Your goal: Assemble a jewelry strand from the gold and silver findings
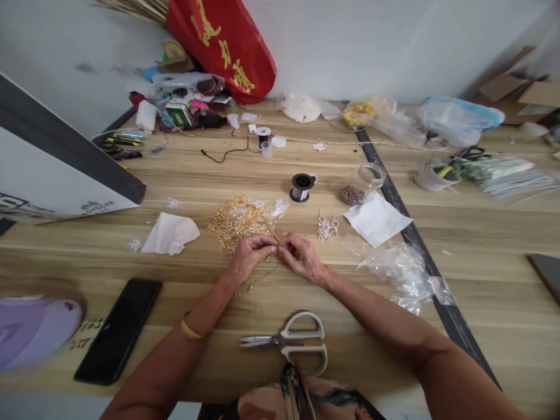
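Note:
My left hand [254, 254] and my right hand [300, 255] meet over the table, fingertips pinched close together. Between them runs a thin gold beaded chain [273, 232]; a strand of it [256, 282] trails down below the left hand onto the wood. Exactly what sits at the fingertips is too small to make out. Just beyond the left hand lies a heap of gold and silver beaded chains [236, 219]. A small pile of silver ring-like pieces [327, 227] rests right of the right hand. Scissors with cream handles [301, 338] lie in front of my body.
A wire spool [301, 186] stands behind the heap, with a jar of beads [361, 185] to its right. White papers [377, 219] and clear plastic bags [398, 271] lie at right. A black phone [118, 331] is at left, near a white box [56, 169].

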`<state>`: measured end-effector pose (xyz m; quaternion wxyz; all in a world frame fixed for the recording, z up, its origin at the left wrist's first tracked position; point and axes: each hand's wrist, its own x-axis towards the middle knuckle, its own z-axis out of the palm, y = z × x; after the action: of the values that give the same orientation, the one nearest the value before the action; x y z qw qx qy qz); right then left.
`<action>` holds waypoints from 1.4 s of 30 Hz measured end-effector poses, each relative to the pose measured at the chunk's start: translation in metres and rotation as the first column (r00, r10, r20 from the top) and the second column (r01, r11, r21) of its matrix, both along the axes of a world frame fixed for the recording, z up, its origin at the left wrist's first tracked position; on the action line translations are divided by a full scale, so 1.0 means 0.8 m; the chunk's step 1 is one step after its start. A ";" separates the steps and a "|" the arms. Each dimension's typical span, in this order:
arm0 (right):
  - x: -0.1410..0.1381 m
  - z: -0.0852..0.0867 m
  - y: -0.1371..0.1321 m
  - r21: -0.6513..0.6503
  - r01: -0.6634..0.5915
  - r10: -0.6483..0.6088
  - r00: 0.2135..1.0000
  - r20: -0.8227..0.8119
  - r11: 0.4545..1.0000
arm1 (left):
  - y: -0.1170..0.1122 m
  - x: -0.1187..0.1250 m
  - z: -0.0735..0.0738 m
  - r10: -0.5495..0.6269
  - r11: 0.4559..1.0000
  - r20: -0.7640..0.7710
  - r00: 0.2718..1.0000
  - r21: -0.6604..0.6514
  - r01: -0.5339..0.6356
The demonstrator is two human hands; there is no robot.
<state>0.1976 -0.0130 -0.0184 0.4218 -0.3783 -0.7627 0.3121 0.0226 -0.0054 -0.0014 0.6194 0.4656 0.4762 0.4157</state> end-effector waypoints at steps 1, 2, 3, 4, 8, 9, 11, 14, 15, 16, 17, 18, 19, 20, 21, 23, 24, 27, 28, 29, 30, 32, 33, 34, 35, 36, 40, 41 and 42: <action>0.000 0.000 0.000 -0.002 0.002 -0.002 1.000 -0.001 1.000 | 0.000 0.001 0.001 0.002 1.000 0.004 1.000 0.000 -0.002; -0.001 0.000 0.000 -0.005 0.002 -0.002 1.000 0.000 1.000 | -0.001 0.001 0.002 0.008 1.000 0.007 1.000 0.002 -0.008; -0.001 0.000 0.001 -0.007 0.003 -0.003 1.000 0.002 1.000 | -0.001 0.002 0.002 0.016 1.000 0.005 1.000 0.008 -0.016; -0.001 0.000 0.001 -0.011 0.003 -0.003 1.000 0.005 1.000 | 0.000 0.002 0.003 0.024 1.000 -0.003 1.000 0.016 -0.024; -0.002 0.000 0.003 -0.039 0.013 -0.013 1.000 0.017 0.999 | 0.002 0.001 0.005 0.070 0.996 -0.056 0.996 0.065 -0.066; -0.002 -0.001 0.003 -0.048 0.020 -0.020 1.000 0.014 0.999 | 0.004 -0.001 0.005 0.086 0.994 -0.067 0.994 0.080 -0.080; -0.002 -0.002 0.004 -0.070 0.037 -0.037 0.999 0.004 0.997 | 0.006 -0.007 0.005 0.112 0.988 -0.095 0.989 0.119 -0.100; -0.001 -0.001 0.005 -0.106 0.060 -0.062 0.998 -0.019 0.992 | 0.011 -0.018 0.007 0.136 0.975 -0.178 0.975 0.200 -0.099; -0.001 -0.001 0.005 -0.119 0.066 -0.070 0.997 -0.025 0.991 | 0.012 -0.022 0.009 0.156 0.967 -0.210 0.965 0.233 -0.106; -0.001 0.000 0.005 -0.132 0.073 -0.078 0.996 -0.031 0.989 | 0.014 -0.026 0.010 0.173 0.959 -0.235 0.956 0.260 -0.109; -0.001 0.001 0.006 -0.145 0.080 -0.086 0.996 -0.037 0.986 | 0.015 -0.029 0.012 0.187 0.953 -0.255 0.949 0.283 -0.112; -0.001 0.001 0.006 -0.158 0.089 -0.097 0.994 -0.044 0.983 | 0.016 -0.033 0.014 0.192 0.949 -0.272 0.943 0.296 -0.108; -0.001 0.001 0.007 -0.171 0.099 -0.109 0.993 -0.052 0.980 | 0.018 -0.036 0.016 0.183 0.949 -0.291 0.939 0.300 -0.092; -0.001 0.001 0.008 -0.184 0.109 -0.122 0.991 -0.063 0.977 | 0.019 -0.039 0.018 0.171 0.949 -0.310 0.935 0.307 -0.072; -0.001 0.001 0.008 -0.198 0.117 -0.135 0.988 -0.076 0.973 | 0.019 -0.041 0.020 0.157 0.948 -0.333 0.930 0.314 -0.048; 0.000 -0.001 0.010 -0.230 0.129 -0.157 0.982 -0.107 0.965 | 0.021 -0.045 0.024 0.139 0.942 -0.380 0.915 0.336 -0.004; 0.001 -0.002 0.010 -0.251 0.133 -0.168 0.978 -0.124 0.959 | 0.021 -0.047 0.026 0.136 0.938 -0.401 0.906 0.346 0.012; 0.003 -0.004 0.013 -0.320 0.137 -0.204 0.961 -0.187 0.937 | 0.023 -0.053 0.031 0.139 0.932 -0.441 0.887 0.361 0.034; 0.004 -0.003 0.014 -0.342 0.135 -0.216 0.953 -0.211 0.930 | 0.023 -0.055 0.033 0.137 0.932 -0.456 0.879 0.360 0.042; 0.005 -0.003 0.015 -0.363 0.130 -0.226 0.945 -0.237 0.923 | 0.023 -0.057 0.034 0.133 0.932 -0.475 0.870 0.359 0.053; 0.005 -0.002 0.017 -0.383 0.124 -0.236 0.936 -0.261 0.916 | 0.024 -0.059 0.034 0.129 0.930 -0.495 0.859 0.361 0.068; 0.005 -0.001 0.019 -0.420 0.113 -0.255 0.920 -0.299 0.901 | 0.024 -0.060 0.032 0.115 0.922 -0.527 0.842 0.373 0.107; 0.005 0.000 0.020 -0.436 0.110 -0.265 0.912 -0.313 0.893 | 0.024 -0.060 0.030 0.107 0.915 -0.534 0.839 0.383 0.127; 0.005 0.001 0.021 -0.450 0.109 -0.277 0.904 -0.325 0.886 | 0.024 -0.059 0.028 0.095 0.906 -0.538 0.838 0.395 0.151; 0.005 0.002 0.021 -0.460 0.109 -0.286 0.897 -0.336 0.881 | 0.024 -0.057 0.024 0.084 0.896 -0.540 0.837 0.409 0.174; 0.004 0.003 0.022 -0.466 0.108 -0.293 0.891 -0.347 0.878 | 0.023 -0.054 0.021 0.066 0.886 -0.552 0.831 0.416 0.206; 0.003 0.005 0.023 -0.479 0.099 -0.305 0.875 -0.375 0.872 | 0.019 -0.037 0.007 0.049 0.839 -0.635 0.771 0.445 0.313; 0.002 0.006 0.022 -0.480 0.101 -0.307 0.875 -0.374 0.871 | 0.017 -0.032 0.005 0.050 0.828 -0.658 0.751 0.448 0.338; 0.002 0.006 0.022 -0.480 0.104 -0.309 0.876 -0.371 0.871 | 0.016 -0.029 0.003 0.057 0.812 -0.679 0.732 0.457 0.362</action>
<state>0.1994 0.0048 -0.0135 0.5151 -0.4665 -0.5103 0.5066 -0.0003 0.0075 0.0009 0.2765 0.7822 0.4785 0.2877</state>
